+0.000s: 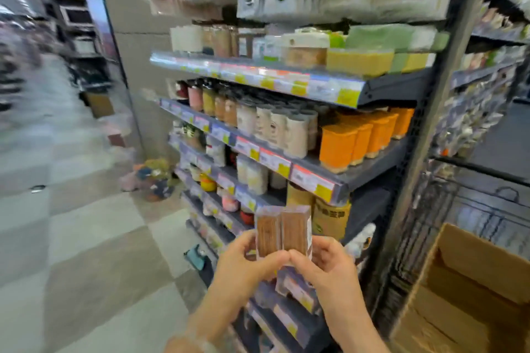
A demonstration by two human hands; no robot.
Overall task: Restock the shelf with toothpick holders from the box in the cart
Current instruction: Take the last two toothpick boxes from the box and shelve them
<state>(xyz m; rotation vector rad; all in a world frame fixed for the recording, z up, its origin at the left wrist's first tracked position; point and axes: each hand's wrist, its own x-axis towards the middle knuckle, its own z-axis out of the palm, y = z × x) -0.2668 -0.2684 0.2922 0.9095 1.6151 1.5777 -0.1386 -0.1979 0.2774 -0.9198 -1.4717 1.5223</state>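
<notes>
Toothpick holders [282, 231], two side by side, pinched at base by left hand [252, 259] and right hand [327, 262], lower centre. Carrying step; next needs free slot on shelf [370, 169].

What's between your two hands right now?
In the head view, two brown toothpick holders stand side by side, pinched between the left hand and the right hand.
</notes>
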